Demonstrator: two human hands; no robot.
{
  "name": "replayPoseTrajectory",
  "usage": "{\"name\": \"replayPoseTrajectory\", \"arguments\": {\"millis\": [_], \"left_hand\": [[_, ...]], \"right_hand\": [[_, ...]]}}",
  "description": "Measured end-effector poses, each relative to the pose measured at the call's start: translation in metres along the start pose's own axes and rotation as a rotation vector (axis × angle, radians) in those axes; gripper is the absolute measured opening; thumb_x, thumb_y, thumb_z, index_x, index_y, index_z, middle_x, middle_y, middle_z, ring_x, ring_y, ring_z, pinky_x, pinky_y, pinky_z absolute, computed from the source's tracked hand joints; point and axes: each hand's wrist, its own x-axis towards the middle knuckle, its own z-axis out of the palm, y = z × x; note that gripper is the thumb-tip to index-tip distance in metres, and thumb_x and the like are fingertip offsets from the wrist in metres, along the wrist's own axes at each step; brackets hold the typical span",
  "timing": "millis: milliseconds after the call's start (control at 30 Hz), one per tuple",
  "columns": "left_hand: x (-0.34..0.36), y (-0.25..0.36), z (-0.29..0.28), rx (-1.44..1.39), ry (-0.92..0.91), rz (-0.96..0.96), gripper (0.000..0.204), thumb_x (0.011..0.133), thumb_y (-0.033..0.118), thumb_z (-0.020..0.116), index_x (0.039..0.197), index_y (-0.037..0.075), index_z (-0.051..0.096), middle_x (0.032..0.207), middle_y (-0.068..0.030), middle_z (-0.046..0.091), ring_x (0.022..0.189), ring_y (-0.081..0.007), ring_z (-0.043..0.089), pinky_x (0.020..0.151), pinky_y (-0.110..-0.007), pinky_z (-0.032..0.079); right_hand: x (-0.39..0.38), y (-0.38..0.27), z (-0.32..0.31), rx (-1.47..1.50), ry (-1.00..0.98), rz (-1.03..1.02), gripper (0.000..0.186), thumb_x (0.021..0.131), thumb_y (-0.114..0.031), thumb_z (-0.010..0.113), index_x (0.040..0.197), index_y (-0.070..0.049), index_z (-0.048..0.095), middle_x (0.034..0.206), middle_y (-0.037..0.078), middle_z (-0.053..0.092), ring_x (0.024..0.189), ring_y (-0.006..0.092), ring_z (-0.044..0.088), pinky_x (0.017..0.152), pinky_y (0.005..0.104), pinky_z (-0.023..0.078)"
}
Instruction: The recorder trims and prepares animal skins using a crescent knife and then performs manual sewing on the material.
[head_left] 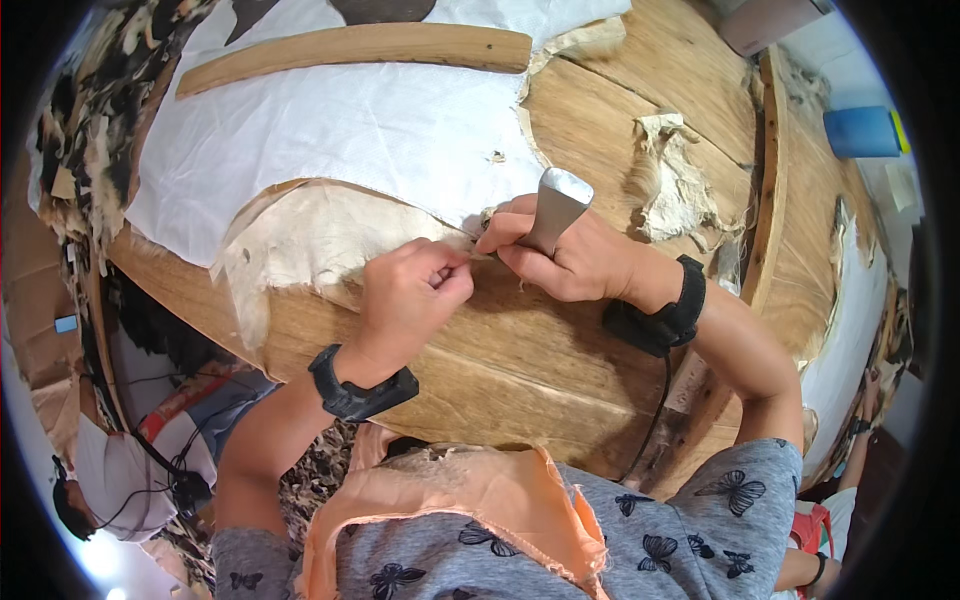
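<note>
A metal tool with a flared silver end (562, 205) stands up out of my right hand (570, 250), whose fingers are wrapped round it; its lower end is hidden by the fingers. Close beside it, my left hand (415, 295) is closed in a pinch at the edge of a cream hide piece (330, 235). What sits between the left fingertips is too small to make out. A white sheet (330, 135) with a curved cut edge lies just beyond both hands, partly over the cream hide. Both hands are low over the wooden table (520, 375).
A wooden bar (360, 52) rests across the white sheet. To the right lie a crumpled hide scrap (675, 180), a raised wooden strip (770, 180) and a blue container (862, 132). Dark and pale fur pieces (85, 140) hang at the left. Other people sit at both lower sides.
</note>
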Motion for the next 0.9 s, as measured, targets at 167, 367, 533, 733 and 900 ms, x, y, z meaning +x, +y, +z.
{"name": "replayPoseTrajectory", "arguments": {"millis": [167, 367, 533, 733, 900], "left_hand": [[0.0, 0.0, 0.0, -0.044, -0.01, 0.002, 0.005, 0.069, 0.002, 0.065, 0.073, 0.001, 0.065, 0.064, -0.0107, 0.061, 0.051, -0.0193, 0.057, 0.049, -0.029, 0.046], [-0.005, -0.001, -0.003, -0.033, 0.092, 0.017, 0.006, 0.068, -0.001, 0.066, 0.073, 0.001, 0.063, 0.063, -0.0086, 0.06, 0.05, -0.0122, 0.054, 0.047, -0.024, 0.042], [-0.006, 0.0, -0.013, -0.05, 0.019, -0.032, 0.006, 0.07, -0.003, 0.065, 0.071, 0.001, 0.06, 0.06, -0.0043, 0.054, 0.049, -0.0067, 0.049, 0.046, -0.021, 0.04], [-0.003, -0.001, -0.019, -0.086, 0.083, -0.036, 0.007, 0.07, -0.004, 0.065, 0.071, 0.0, 0.059, 0.06, -0.0024, 0.053, 0.048, -0.0049, 0.046, 0.045, -0.02, 0.038], [-0.006, 0.004, -0.036, -0.131, 0.096, -0.153, 0.007, 0.07, -0.004, 0.064, 0.071, 0.0, 0.059, 0.06, -0.0034, 0.054, 0.048, -0.0054, 0.048, 0.045, -0.021, 0.039]], "right_hand": [[0.005, 0.004, 0.006, -0.103, 0.145, -0.062, 0.02, 0.081, -0.02, 0.052, 0.093, -0.007, 0.06, 0.064, 0.019, 0.057, 0.057, 0.0358, 0.057, 0.056, 0.0413, 0.046], [0.018, -0.005, 0.01, -0.152, 0.19, -0.039, 0.02, 0.083, -0.022, 0.051, 0.092, -0.008, 0.062, 0.059, 0.018, 0.057, 0.053, 0.0351, 0.058, 0.053, 0.0411, 0.047], [0.027, -0.006, 0.009, -0.189, 0.14, 0.05, 0.022, 0.086, -0.026, 0.05, 0.094, -0.011, 0.064, 0.056, 0.017, 0.057, 0.051, 0.0347, 0.058, 0.051, 0.0413, 0.048], [0.034, 0.003, 0.02, -0.256, 0.23, 0.055, 0.034, 0.09, -0.04, 0.049, 0.089, -0.012, 0.068, 0.055, 0.018, 0.057, 0.051, 0.0347, 0.059, 0.05, 0.0415, 0.049], [0.037, -0.008, 0.01, -0.554, 0.021, 0.113, 0.029, 0.092, -0.029, 0.047, 0.105, -0.012, 0.066, 0.064, 0.016, 0.061, 0.051, 0.0329, 0.057, 0.048, 0.0376, 0.045]]}}
